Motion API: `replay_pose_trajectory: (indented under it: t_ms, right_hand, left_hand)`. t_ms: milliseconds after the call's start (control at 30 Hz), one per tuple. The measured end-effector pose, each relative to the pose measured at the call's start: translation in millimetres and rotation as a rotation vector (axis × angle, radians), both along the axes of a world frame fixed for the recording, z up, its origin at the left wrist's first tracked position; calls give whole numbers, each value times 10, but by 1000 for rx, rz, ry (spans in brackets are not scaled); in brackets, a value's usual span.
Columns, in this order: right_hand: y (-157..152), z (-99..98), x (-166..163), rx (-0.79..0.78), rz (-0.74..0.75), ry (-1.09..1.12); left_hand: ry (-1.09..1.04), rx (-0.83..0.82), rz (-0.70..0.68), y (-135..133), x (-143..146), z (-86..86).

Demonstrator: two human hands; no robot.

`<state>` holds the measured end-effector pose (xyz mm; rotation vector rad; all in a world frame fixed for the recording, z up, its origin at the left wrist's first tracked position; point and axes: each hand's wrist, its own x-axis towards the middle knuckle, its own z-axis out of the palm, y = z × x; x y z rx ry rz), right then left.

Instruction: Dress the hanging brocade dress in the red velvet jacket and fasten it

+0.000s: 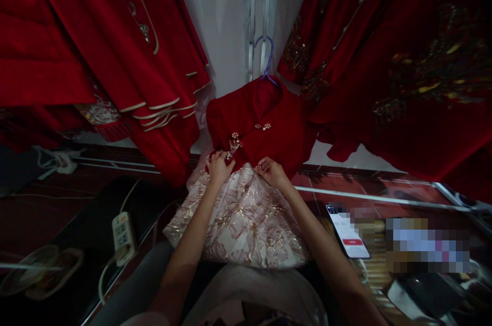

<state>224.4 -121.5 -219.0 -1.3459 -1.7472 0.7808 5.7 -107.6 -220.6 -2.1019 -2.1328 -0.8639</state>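
A small red dress (265,110) with jewelled clasps hangs on a purple hanger (267,59) in front of me. Its pale embroidered skirt (242,218) spreads toward my lap. My left hand (219,166) pinches the red fabric at the waist, just below a beaded clasp (233,144). At the lower hem of the red top, my right hand (272,169) has its fingers curled onto the cloth. A second small clasp (263,126) sits higher on the bodice.
Large red embroidered garments hang at the left (96,49) and right (403,59). A white power strip (122,236) with a cable lies on the dark floor at the left. A lit phone (348,236) lies to my right. A fan (38,272) is at lower left.
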Motion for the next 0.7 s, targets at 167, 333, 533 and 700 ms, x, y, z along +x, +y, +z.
replay_pose_trajectory:
  t_ms: [167, 333, 533, 700]
  right_hand:
    - [28, 68, 112, -32, -23, 71]
    - [28, 226, 264, -54, -24, 148]
    - [-120, 543, 427, -176, 184, 154]
    - [-234, 720, 470, -316, 431, 194]
  left_hand:
    - [-177, 211, 87, -152, 54, 38]
    - [-404, 403, 89, -361, 155, -127]
    - [-354, 428, 159, -420, 154, -87]
    - [-356, 412, 76, -425, 90, -34]
